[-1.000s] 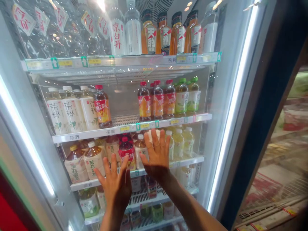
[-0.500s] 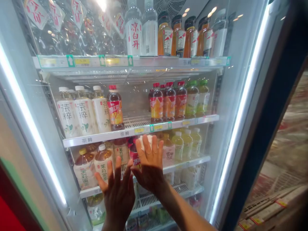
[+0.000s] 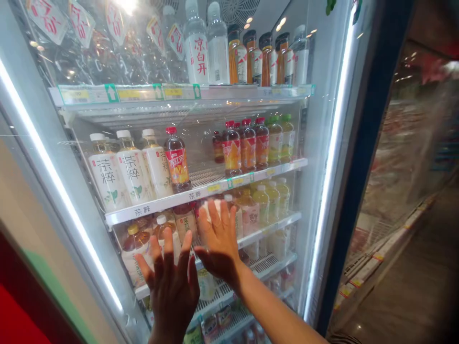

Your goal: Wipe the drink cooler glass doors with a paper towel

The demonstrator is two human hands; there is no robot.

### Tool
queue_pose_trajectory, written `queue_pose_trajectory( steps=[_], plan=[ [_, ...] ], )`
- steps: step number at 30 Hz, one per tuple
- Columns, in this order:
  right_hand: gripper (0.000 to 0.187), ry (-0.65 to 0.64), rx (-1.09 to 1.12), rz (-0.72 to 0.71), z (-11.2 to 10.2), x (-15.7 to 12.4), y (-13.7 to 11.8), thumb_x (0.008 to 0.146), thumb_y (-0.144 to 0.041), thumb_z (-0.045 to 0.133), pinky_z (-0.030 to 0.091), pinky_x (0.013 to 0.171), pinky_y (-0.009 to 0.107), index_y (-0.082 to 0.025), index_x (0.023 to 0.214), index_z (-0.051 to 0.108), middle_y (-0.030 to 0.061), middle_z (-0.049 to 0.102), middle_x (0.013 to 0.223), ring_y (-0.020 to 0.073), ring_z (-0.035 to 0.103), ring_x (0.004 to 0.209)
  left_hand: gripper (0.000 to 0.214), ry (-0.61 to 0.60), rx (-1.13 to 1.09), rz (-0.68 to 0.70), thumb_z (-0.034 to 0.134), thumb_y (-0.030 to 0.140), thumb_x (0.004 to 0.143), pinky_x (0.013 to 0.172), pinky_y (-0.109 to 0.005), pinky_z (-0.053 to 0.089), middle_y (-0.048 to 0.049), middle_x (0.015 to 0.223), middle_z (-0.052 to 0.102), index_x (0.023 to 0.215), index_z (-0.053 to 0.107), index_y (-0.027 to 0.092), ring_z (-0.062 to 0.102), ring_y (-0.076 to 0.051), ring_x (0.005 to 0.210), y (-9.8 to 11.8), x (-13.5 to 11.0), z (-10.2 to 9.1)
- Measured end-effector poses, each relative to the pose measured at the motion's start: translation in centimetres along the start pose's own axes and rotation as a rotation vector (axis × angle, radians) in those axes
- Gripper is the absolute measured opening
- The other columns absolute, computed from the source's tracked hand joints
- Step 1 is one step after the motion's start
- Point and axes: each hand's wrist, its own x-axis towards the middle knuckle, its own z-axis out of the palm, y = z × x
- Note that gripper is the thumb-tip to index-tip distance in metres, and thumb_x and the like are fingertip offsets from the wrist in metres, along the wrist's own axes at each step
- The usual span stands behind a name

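Note:
Fingers spread, my left hand (image 3: 172, 284) rests up against the clear glass door (image 3: 201, 148) of a drinks fridge, holding nothing. To its right, my right hand (image 3: 221, 243) presses a crumpled white tissue (image 3: 211, 208) flat on the same glass. Most of the tissue is hidden beneath my fingers. Behind the hands, through the glass, stand white-labelled tea bottles (image 3: 136, 243) on a lower shelf. Just above the right hand runs a shelf edge (image 3: 195, 195) with price strips.
Red-capped tea bottles (image 3: 232, 148) and white-capped bottles (image 3: 131, 167) stand on the middle shelf. Water bottles (image 3: 196, 48) fill the top one. A lit strip (image 3: 332, 143) and a dark frame (image 3: 362, 143) edge the fridge's right side. Farther right is a low shelf edge (image 3: 380, 258).
The view has turned a little to the right. My right hand, with the tissue under it, has shifted slightly left over the glass. My left hand keeps nearly the same place.

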Motion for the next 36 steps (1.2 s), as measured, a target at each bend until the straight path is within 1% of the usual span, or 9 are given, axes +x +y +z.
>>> queue_pose_trajectory(
  steps=[2,4,10,15,17,23,28,30,36],
  plan=[
    [0.077,-0.019,0.017,-0.016,0.3,-2.8,-0.7,0.104,-0.059,0.028,0.023,0.120,0.072,-0.010,0.163,0.021,0.0216,0.036,0.163,0.0426,0.014,0.157,0.075,-0.006,0.033,0.015,0.064,0.020,0.090,0.128,-0.064,0.015,-0.0122,0.168,0.027,0.158,0.034,0.029,0.015,-0.036,0.159,-0.3,-0.1,-0.3],
    [0.074,-0.003,0.022,-0.026,0.3,-2.9,-1.1,0.105,-0.056,0.027,0.024,0.119,0.072,-0.009,0.163,0.023,0.0216,0.039,0.161,0.0423,0.015,0.157,0.076,0.012,0.054,0.030,0.064,0.017,0.089,0.128,-0.064,0.015,-0.0126,0.168,0.028,0.158,0.033,0.028,0.016,-0.036,0.158,-0.5,0.0,-0.6],
    [0.072,0.038,-0.016,0.011,-1.2,6.6,-0.9,0.105,-0.053,0.032,0.011,0.125,0.068,-0.014,0.163,0.020,0.0135,0.025,0.170,0.0347,0.000,0.160,0.078,0.073,0.048,0.048,0.063,0.012,0.088,0.127,-0.063,0.020,-0.0123,0.170,0.021,0.159,0.032,0.027,0.015,-0.037,0.158,-1.0,1.5,-1.3],
    [0.065,-0.049,-0.016,0.004,-0.2,-0.2,-3.5,0.098,-0.045,0.050,0.026,0.122,0.067,-0.010,0.152,0.044,0.0183,0.046,0.157,0.0393,0.014,0.158,0.078,0.079,0.064,0.079,0.065,0.012,0.087,0.128,-0.056,0.022,-0.0129,0.169,0.025,0.158,0.034,0.024,0.019,-0.034,0.158,-2.6,1.2,-1.8],
    [0.061,-0.053,-0.009,-0.021,0.1,-0.6,-4.4,0.098,-0.043,0.051,0.026,0.123,0.066,-0.011,0.150,0.048,0.0171,0.048,0.156,0.0390,0.016,0.157,0.079,0.070,0.073,0.077,0.065,0.012,0.087,0.129,-0.060,0.017,-0.0138,0.169,0.023,0.158,0.032,0.024,0.018,-0.036,0.158,-3.3,1.0,-2.1],
    [0.070,0.017,-0.005,-0.071,-0.4,7.7,-5.3,0.100,-0.040,0.049,0.014,0.127,0.065,-0.015,0.162,0.028,0.0099,0.024,0.170,0.0360,-0.001,0.160,0.078,0.103,0.104,0.041,0.057,0.010,0.092,0.126,-0.072,0.004,-0.0169,0.169,0.021,0.161,0.022,0.020,0.013,-0.037,0.158,-4.5,0.8,-3.4],
    [0.063,-0.004,0.055,-0.058,0.2,0.1,-7.2,0.097,-0.024,0.046,0.026,0.123,0.068,-0.011,0.158,0.036,0.0157,0.040,0.162,0.0373,0.021,0.157,0.080,0.069,0.084,0.048,0.059,0.009,0.091,0.129,-0.065,0.013,-0.0155,0.168,0.023,0.161,0.024,0.022,0.016,-0.035,0.158,-5.1,-0.1,-3.9],
    [0.061,-0.037,0.055,-0.081,0.3,-0.8,-7.6,0.097,-0.025,0.046,0.028,0.122,0.069,-0.012,0.157,0.039,0.0159,0.043,0.160,0.0372,0.026,0.155,0.081,0.067,0.072,0.087,0.060,0.011,0.091,0.130,-0.060,0.017,-0.0140,0.168,0.023,0.161,0.022,0.023,0.017,-0.033,0.158,-5.2,-0.3,-3.9],
    [0.070,0.016,0.015,-0.079,0.3,6.4,-7.0,0.098,-0.038,0.053,0.016,0.128,0.064,-0.015,0.161,0.031,0.0104,0.027,0.169,0.0349,0.000,0.160,0.077,0.092,0.042,0.063,0.057,0.011,0.092,0.124,-0.075,0.006,-0.0217,0.168,0.020,0.161,0.022,0.016,0.011,-0.041,0.158,-5.0,0.4,-4.1]
  ],
)
